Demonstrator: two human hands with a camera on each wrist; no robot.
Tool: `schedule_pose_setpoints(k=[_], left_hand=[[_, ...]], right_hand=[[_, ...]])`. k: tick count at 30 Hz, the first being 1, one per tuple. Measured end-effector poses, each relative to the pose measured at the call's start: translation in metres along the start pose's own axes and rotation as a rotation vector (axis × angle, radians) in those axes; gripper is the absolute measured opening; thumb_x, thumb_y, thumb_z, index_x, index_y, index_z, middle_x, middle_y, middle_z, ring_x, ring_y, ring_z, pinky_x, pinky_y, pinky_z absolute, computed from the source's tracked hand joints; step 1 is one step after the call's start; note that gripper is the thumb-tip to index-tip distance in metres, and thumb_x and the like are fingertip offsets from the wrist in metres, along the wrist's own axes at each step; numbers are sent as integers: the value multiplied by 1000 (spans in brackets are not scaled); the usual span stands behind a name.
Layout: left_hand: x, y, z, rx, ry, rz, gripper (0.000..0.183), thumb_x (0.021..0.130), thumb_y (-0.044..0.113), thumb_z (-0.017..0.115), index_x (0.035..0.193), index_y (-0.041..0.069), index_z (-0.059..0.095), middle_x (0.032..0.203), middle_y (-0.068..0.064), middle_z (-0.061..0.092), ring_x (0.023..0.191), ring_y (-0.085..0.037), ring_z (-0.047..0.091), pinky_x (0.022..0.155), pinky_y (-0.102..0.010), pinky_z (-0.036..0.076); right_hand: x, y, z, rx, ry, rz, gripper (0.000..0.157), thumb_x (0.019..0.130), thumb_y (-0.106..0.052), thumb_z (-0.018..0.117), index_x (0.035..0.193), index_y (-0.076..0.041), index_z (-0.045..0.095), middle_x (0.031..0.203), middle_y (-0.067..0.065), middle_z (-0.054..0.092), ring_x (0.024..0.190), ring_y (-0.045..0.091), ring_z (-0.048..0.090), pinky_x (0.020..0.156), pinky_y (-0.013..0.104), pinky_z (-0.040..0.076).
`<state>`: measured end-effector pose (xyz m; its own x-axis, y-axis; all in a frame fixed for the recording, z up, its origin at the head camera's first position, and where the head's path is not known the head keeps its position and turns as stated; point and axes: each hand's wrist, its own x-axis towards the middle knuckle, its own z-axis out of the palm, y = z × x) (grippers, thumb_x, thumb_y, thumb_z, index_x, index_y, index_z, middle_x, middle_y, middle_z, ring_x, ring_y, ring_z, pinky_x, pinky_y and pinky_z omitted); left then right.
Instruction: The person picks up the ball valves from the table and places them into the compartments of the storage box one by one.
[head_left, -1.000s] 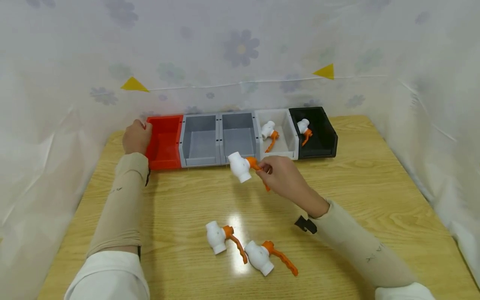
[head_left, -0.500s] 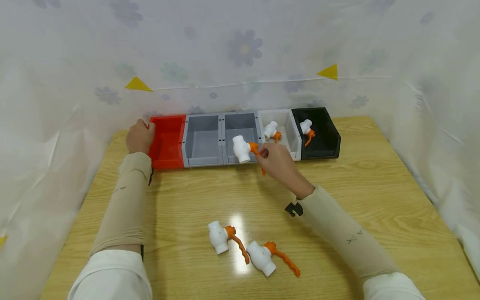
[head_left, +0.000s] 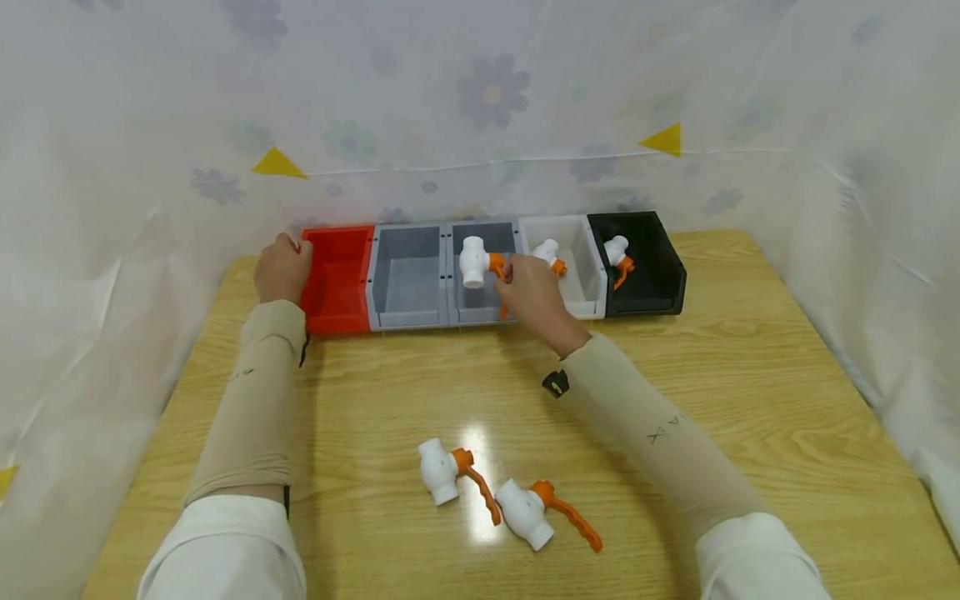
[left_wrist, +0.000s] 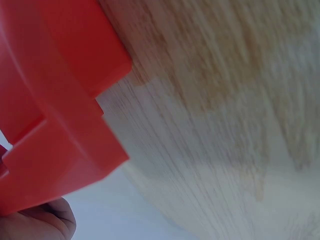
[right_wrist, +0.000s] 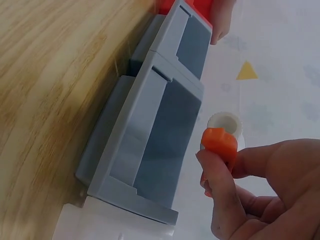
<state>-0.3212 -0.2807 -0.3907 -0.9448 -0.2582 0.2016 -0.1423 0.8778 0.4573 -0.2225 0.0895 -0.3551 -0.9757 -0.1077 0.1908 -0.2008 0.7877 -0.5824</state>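
Observation:
My right hand [head_left: 531, 293] pinches the orange handle of a white ball valve [head_left: 473, 262], held above the second grey bin [head_left: 486, 313]. In the right wrist view, thumb and fingers close on the orange handle [right_wrist: 220, 142]. At the far left, my left hand [head_left: 282, 268] grips the outer side wall of the red bin [head_left: 337, 323]; the left wrist view shows part of that hand [left_wrist: 42, 222] at the bin's edge. Another ball valve [head_left: 546, 250] lies in the white bin [head_left: 592, 287], partly behind my right hand. One more valve [head_left: 617, 250] lies in the black bin [head_left: 652, 283].
Two ball valves lie on the wooden table [head_left: 375, 392] near the front: a left valve [head_left: 438, 472] and a right valve [head_left: 525, 512]. The first grey bin [head_left: 408, 318] stands beside the red one. A flowered white curtain [head_left: 450, 100] hangs behind the row.
My right hand has carried the ball valve forward and slightly left, from over the table in front of the bins to above the second grey bin. My left hand stays at the red bin.

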Motion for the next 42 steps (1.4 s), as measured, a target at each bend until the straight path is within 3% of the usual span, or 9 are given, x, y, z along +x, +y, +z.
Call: schedule_pose_setpoints(k=[5,20,26,33,38,42], left_hand=[[2,-3,3,9,-5,19,30,91,29,29,79,4,40,68,-16,44,62,-35,48,55,-43,36],[3,-5,8,5,7,9,30,90,30,29,79,4,41,70,-19,47,65,-38,51,57,-45,38],[2,1,7,-3,2,9,29,89,29,31,80,4,42,72,-19,49,68,-38,52,59,-46,39],[4,6,10,-3,-4,16,30,90,30,31,80,4,42,74,-21,50,70,-39,53,60,-47,40],[7,3,14,-4,0,16,32,90,31,30,79,4,42,73,-20,50,70,-39,53,59,-47,39],[6,3,13,-3,-7,9,32,90,31,30,80,4,42,73,-19,48,69,-38,52,59,-46,39]], right_hand=[[12,-3,6,-17,-24,5,29,79,0,47,61,-11,28,58,0,15,50,14,12,46,27,15],[33,-1,20,-39,-52,19,36,79,1,48,56,-13,24,55,-2,15,46,11,12,42,25,16],[37,1,23,-58,-62,99,38,87,-9,53,56,-11,33,49,-1,26,37,12,27,38,25,24],[43,7,29,-87,-69,185,12,85,-7,52,74,-3,53,66,8,52,55,21,50,46,29,39],[45,7,35,-91,-67,190,8,84,-1,51,83,1,58,79,14,60,66,24,56,56,33,44],[46,4,38,-113,-78,198,10,83,0,49,82,0,59,83,16,62,65,24,55,54,32,43]])
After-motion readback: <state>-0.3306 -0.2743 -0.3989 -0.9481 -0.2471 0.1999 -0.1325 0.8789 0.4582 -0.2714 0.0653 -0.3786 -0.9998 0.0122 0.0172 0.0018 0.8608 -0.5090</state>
